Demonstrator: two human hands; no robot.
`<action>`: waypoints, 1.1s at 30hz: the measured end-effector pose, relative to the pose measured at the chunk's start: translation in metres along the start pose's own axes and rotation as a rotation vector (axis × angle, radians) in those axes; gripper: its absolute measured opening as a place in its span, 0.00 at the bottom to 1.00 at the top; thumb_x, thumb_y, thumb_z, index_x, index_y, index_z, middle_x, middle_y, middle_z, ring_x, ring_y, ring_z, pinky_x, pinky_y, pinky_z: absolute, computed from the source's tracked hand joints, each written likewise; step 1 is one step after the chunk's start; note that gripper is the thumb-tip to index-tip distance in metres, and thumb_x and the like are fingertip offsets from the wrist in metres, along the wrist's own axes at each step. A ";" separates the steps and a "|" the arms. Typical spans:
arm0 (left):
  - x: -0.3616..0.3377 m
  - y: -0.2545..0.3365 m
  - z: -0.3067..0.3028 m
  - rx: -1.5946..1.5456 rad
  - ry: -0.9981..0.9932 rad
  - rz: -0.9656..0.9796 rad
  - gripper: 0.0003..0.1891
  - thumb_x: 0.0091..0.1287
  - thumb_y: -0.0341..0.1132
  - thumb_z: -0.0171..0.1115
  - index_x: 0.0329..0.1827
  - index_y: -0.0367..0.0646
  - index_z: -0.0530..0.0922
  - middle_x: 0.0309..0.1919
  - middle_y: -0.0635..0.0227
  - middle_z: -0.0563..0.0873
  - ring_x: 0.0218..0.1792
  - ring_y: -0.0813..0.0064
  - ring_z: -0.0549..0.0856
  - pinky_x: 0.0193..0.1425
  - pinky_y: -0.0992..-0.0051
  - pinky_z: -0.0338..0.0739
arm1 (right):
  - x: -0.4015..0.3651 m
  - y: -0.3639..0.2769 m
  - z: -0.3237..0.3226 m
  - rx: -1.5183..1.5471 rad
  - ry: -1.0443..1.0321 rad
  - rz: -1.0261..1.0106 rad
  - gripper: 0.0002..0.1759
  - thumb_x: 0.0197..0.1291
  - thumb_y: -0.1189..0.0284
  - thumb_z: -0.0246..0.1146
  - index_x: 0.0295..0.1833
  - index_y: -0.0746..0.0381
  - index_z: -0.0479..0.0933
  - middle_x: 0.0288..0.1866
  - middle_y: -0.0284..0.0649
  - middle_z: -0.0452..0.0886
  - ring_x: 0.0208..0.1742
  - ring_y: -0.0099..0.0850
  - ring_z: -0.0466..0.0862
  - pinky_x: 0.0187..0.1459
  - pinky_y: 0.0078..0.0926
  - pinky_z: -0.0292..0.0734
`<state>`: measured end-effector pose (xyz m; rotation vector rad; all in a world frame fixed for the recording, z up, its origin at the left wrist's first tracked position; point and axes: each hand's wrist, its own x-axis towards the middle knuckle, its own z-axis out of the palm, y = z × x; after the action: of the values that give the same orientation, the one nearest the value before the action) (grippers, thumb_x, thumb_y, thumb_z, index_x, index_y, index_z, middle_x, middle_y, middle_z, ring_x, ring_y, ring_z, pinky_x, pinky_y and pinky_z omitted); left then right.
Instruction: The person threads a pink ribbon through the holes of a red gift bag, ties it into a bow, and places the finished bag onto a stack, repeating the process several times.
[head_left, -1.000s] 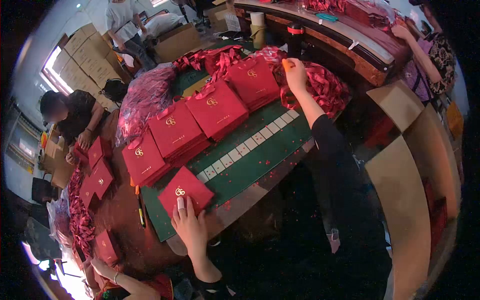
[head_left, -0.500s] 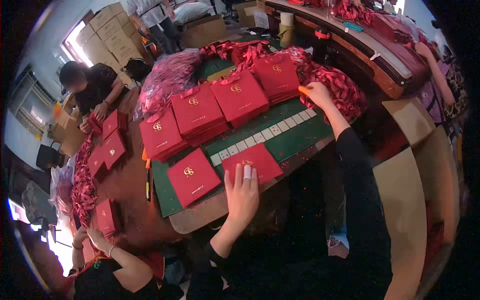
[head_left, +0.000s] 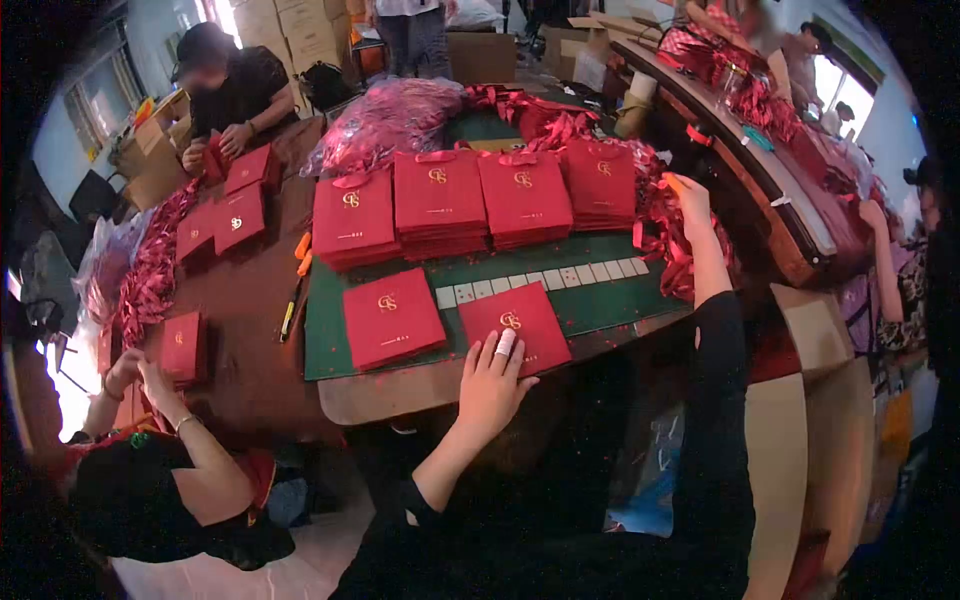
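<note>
My left hand (head_left: 490, 392) lies with its fingers stretched out on the lower part of a red paper bag (head_left: 515, 318) with a gold logo. White wrapping covers one of its fingertips. At the table's right, my right hand (head_left: 690, 205) has its fingers drawn together at a heap of shiny red ribbons (head_left: 665, 262), with bright orange showing at the fingertips. Another flat red bag (head_left: 393, 322) lies left of the first. Behind them stand several stacks of red bags (head_left: 440, 205) with ribbon handles. A row of white cards (head_left: 540, 282) runs across the green mat (head_left: 330, 310).
A box cutter (head_left: 290, 318) and orange tools (head_left: 303, 255) lie left of the mat. Plastic-wrapped ribbons (head_left: 385, 125) sit behind the stacks. Two people (head_left: 235, 95) (head_left: 200, 470) handle red bags at left. Cardboard boxes (head_left: 790, 420) stand at my right.
The view has turned to the right, shifting the table in frame. My left hand stays on the red bag; my right hand remains by the ribbons, its fingers now more among them.
</note>
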<state>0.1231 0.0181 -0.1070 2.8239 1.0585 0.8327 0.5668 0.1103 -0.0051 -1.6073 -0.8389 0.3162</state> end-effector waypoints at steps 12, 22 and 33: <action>0.021 0.032 -0.046 -2.145 -0.300 -0.303 0.36 0.72 0.59 0.27 0.74 0.40 0.50 0.68 0.62 0.65 0.71 0.66 0.61 0.74 0.64 0.51 | -0.232 -0.159 0.050 -0.047 -0.761 -0.981 0.11 0.50 0.80 0.64 0.41 0.62 0.77 0.47 0.39 0.82 0.52 0.39 0.80 0.56 0.35 0.71; 0.006 0.003 -0.082 -2.477 -0.066 -0.779 0.21 0.76 0.49 0.40 0.32 0.43 0.71 0.20 0.74 0.68 0.17 0.82 0.63 0.24 0.81 0.57 | -0.380 -0.087 0.044 -0.045 -1.061 -0.534 0.12 0.47 0.81 0.67 0.39 0.64 0.76 0.38 0.41 0.79 0.42 0.39 0.78 0.46 0.34 0.72; -0.020 0.042 -0.055 -1.537 -0.977 -0.326 0.25 0.73 0.53 0.46 0.26 0.43 0.79 0.16 0.76 0.74 0.19 0.86 0.69 0.24 0.84 0.60 | -0.348 -0.080 0.084 0.787 -0.754 0.363 0.21 0.70 0.64 0.50 0.60 0.67 0.69 0.39 0.42 0.82 0.44 0.37 0.81 0.48 0.32 0.75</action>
<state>0.1094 -0.0358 -0.0609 1.3023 0.3264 0.0063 0.2434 -0.0603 -0.0361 -0.8560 -0.8069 1.3865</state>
